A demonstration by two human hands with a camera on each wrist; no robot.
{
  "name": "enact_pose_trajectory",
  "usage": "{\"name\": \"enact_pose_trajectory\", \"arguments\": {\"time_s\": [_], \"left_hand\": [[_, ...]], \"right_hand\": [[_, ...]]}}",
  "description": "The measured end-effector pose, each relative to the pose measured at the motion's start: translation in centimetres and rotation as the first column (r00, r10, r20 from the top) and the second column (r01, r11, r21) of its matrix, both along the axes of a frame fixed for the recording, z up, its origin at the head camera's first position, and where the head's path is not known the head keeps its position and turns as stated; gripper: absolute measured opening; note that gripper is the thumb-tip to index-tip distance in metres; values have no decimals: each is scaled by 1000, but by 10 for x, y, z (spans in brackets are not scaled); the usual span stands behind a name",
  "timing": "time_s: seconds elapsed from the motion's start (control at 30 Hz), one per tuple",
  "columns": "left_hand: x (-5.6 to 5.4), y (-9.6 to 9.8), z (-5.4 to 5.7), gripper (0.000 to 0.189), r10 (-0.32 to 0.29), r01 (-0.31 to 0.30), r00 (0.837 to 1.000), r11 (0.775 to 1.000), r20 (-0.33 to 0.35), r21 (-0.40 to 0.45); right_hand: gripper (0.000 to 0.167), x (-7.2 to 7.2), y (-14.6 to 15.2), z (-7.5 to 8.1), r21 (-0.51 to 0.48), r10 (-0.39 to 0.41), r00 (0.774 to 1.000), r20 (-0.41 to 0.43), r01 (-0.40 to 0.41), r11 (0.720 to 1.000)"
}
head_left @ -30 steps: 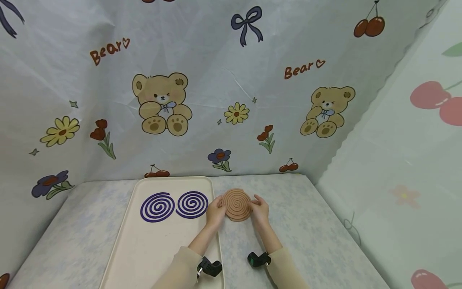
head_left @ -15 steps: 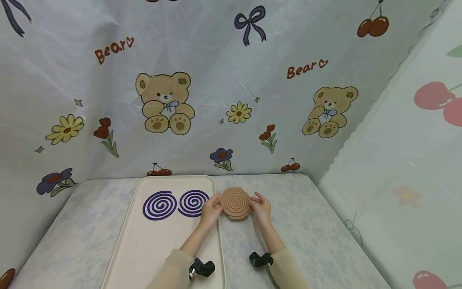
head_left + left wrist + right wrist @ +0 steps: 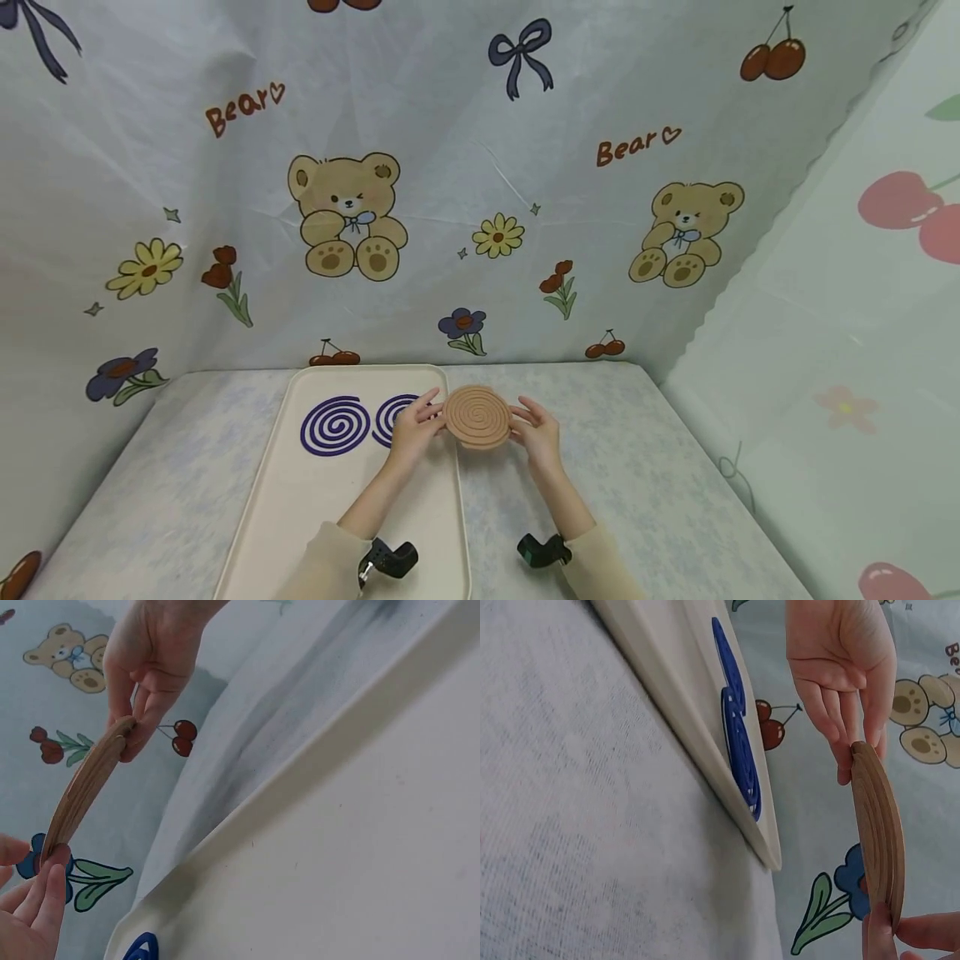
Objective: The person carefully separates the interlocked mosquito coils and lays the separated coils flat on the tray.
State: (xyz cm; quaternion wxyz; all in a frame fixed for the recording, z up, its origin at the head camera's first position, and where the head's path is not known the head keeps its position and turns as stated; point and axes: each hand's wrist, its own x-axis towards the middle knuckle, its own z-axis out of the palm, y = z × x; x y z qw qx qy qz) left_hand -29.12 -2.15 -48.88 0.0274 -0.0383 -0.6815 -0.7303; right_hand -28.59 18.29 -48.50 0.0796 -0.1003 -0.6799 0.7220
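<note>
In the head view, both hands hold a round brown stack of mosquito coils (image 3: 477, 417) by its opposite edges. My left hand (image 3: 413, 432) pinches its left edge, over the tray's right side. At its right edge, my right hand (image 3: 538, 435) grips it between thumb and fingers. The left wrist view shows the stack (image 3: 86, 787) edge-on, tilted and made of layers, up off the table. Dark blue coils lie flat on a cream tray (image 3: 300, 500): one coil (image 3: 337, 426) in full sight, and a second coil (image 3: 387, 421) partly hidden behind my left hand.
The tray's raised rim (image 3: 462, 517) runs along the left half of the pale mottled table (image 3: 637, 492). A patterned curtain (image 3: 435, 167) rises behind the table, and another hangs along the right side (image 3: 810, 333). Each wrist wears a black camera mount (image 3: 390, 558).
Both hands have raised the brown coil stack and carried it slightly left toward the tray, tilting it a little. My left hand now covers more of the second blue coil.
</note>
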Motion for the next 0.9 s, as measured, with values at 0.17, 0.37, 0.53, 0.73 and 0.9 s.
{"name": "enact_pose_trajectory", "arguments": {"time_s": [0.17, 0.37, 0.53, 0.73, 0.9], "left_hand": [[6, -14, -2, 49, 27, -27, 999, 1000, 21, 2], [23, -24, 3, 49, 106, -106, 994, 994, 5, 10], [39, -35, 10, 46, 134, -134, 991, 991, -10, -25], [63, -59, 22, 40, 149, -147, 989, 986, 21, -78], [83, -76, 29, 40, 149, -147, 989, 986, 21, -79]], "right_hand": [[50, 6, -8, 7, -18, 30, 999, -19, -31, 999], [50, 18, -21, 21, -22, 82, 996, -45, -83, 996], [48, 30, -33, 27, -8, 118, 992, -35, -118, 993], [45, 49, -46, 37, -34, 204, 978, -41, -205, 978], [43, 63, -57, 42, -30, 263, 964, -30, -263, 964]]}}
